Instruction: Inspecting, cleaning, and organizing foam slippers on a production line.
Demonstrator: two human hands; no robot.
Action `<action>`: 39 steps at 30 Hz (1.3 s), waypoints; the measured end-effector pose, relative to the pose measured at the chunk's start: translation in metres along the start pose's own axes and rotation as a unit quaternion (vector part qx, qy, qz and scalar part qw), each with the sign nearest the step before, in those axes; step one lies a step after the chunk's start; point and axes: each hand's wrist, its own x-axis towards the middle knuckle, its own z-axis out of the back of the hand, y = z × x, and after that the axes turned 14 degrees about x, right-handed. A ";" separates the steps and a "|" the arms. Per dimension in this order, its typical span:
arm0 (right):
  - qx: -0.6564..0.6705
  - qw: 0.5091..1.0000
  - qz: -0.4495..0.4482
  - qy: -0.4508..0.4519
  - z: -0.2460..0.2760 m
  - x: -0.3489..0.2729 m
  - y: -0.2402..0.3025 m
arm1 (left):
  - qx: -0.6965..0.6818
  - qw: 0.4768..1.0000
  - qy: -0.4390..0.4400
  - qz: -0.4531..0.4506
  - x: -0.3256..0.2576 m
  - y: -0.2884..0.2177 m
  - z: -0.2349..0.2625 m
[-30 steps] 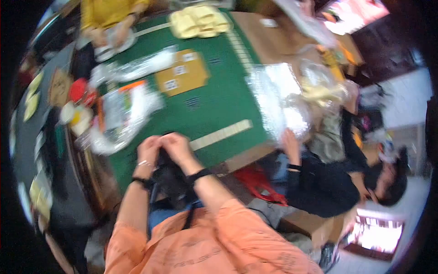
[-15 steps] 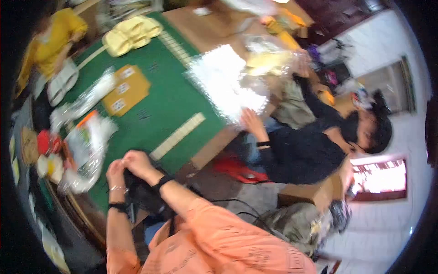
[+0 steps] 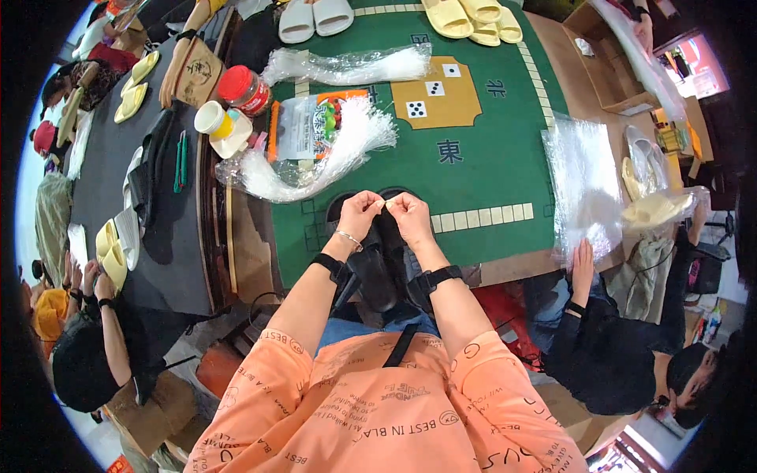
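Observation:
My left hand [image 3: 359, 213] and my right hand [image 3: 410, 214] meet fingertip to fingertip over a pair of black slippers [image 3: 382, 252] lying at the near edge of the green table [image 3: 489, 165]. Both hands pinch a small pale tie [image 3: 385, 205] between thumb and fingers. Each wrist carries a black band, and the left also wears a thin bracelet. Just beyond my hands lies a bundle of clear plastic ties [image 3: 315, 162].
A printed packet [image 3: 303, 126], a red-lidded jar [image 3: 244, 91] and a white cup [image 3: 213, 120] sit at the left. Yellow slippers [image 3: 473, 20] and white slippers [image 3: 315, 16] lie at the far edge. A person in black [image 3: 607, 347] handles clear bags [image 3: 583, 185] on the right.
The view has swung so the table now sits square ahead. My hands stay together over the black slippers and have lifted slightly onto the table edge.

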 end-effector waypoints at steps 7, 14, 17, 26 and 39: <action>0.017 0.999 -0.030 0.016 -0.001 0.001 0.000 | 0.000 1.000 -0.011 0.010 -0.001 -0.004 -0.002; -0.001 1.000 -0.026 0.005 -0.002 0.002 -0.005 | -0.016 0.999 -0.012 0.029 0.000 -0.011 0.001; 0.063 0.996 -0.055 -0.020 -0.003 0.004 -0.006 | -0.010 0.999 -0.010 0.033 0.001 -0.011 0.000; -0.166 0.954 0.239 -0.071 0.019 -0.051 0.020 | 0.174 0.980 -0.084 -0.038 -0.011 -0.003 0.018; -0.505 0.862 0.030 0.038 0.008 -0.076 -0.005 | 0.429 0.887 -0.123 -0.119 -0.069 -0.018 -0.004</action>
